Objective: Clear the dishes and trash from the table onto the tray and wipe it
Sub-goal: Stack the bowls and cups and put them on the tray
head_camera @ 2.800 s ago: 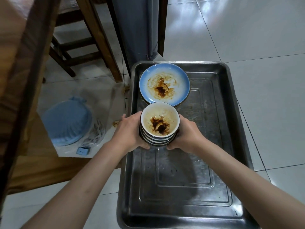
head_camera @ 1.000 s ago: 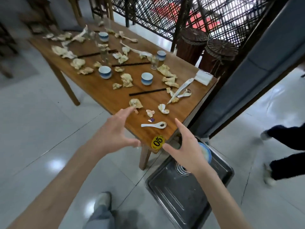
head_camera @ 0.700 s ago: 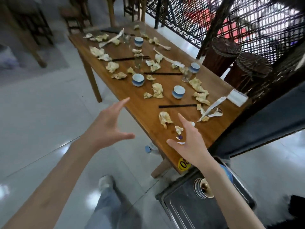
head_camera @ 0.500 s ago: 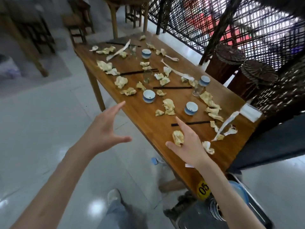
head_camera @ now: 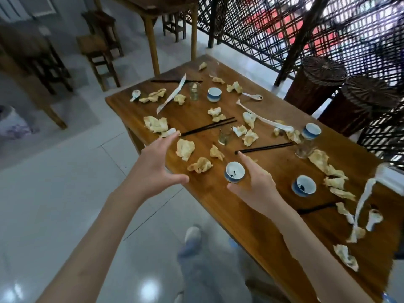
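A long wooden table (head_camera: 218, 200) is strewn with crumpled napkins (head_camera: 185, 148), black chopsticks (head_camera: 208, 126), white spoons (head_camera: 253, 97), small glasses (head_camera: 225, 136) and blue-and-white cups. My right hand (head_camera: 255, 184) hovers open at the near edge, its thumb and forefinger spread beside one cup (head_camera: 235, 172); I cannot tell if it touches it. A second cup (head_camera: 303, 185) stands to its right. My left hand (head_camera: 157, 169) is open with fingers spread, near the table's left edge and holding nothing. The tray is out of view.
Wooden stools (head_camera: 100, 47) and another table (head_camera: 150, 9) stand beyond on the tiled floor. A dark lattice screen (head_camera: 262, 25) and two wicker baskets (head_camera: 317, 84) line the far side. My shoe (head_camera: 192, 239) is below, by the table's edge.
I left the stacked bowls on the tray, turned to the table and walked along it. Both open hands now reach over the near edge; the tray has dropped out of view.
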A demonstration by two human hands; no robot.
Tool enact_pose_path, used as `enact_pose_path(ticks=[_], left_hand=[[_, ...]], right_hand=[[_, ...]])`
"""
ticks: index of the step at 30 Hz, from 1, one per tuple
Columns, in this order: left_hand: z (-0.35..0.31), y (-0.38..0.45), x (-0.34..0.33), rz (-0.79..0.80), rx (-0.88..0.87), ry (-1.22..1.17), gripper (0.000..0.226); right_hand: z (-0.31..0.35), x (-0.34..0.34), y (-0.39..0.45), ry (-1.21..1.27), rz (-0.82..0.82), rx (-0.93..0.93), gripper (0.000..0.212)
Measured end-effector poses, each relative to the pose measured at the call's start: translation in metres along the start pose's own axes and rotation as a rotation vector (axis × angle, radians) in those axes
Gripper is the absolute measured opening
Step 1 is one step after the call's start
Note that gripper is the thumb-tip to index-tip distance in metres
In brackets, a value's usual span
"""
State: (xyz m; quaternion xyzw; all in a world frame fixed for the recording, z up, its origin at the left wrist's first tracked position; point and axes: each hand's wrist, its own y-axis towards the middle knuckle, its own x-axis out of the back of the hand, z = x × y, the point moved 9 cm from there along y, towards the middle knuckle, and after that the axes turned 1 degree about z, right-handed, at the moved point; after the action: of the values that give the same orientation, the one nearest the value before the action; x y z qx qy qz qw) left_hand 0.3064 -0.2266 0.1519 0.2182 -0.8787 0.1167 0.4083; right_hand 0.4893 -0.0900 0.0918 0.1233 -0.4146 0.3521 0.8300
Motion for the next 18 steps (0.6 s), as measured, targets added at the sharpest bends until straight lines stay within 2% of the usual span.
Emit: enact_pose_path(ticks=[7,14,18], left_hand=[[0.03,0.137,0.007,0.039,-0.049,0.025,0.102],[0.061,0.281,0.009,0.055,-0.06,0.102,0.101],[0.074,0.349,-0.004,0.071,-0.077,0.147,0.101]], right_hand=[[0.01,-0.006,0.136,-0.041,-0.018,0.026,0.087],[-0.011,-0.004,0.262,-0.031,-0.075,-0.122,0.089],[-0.023,-0.013,0.311,-0.048,-0.035,-0.201,0.089]])
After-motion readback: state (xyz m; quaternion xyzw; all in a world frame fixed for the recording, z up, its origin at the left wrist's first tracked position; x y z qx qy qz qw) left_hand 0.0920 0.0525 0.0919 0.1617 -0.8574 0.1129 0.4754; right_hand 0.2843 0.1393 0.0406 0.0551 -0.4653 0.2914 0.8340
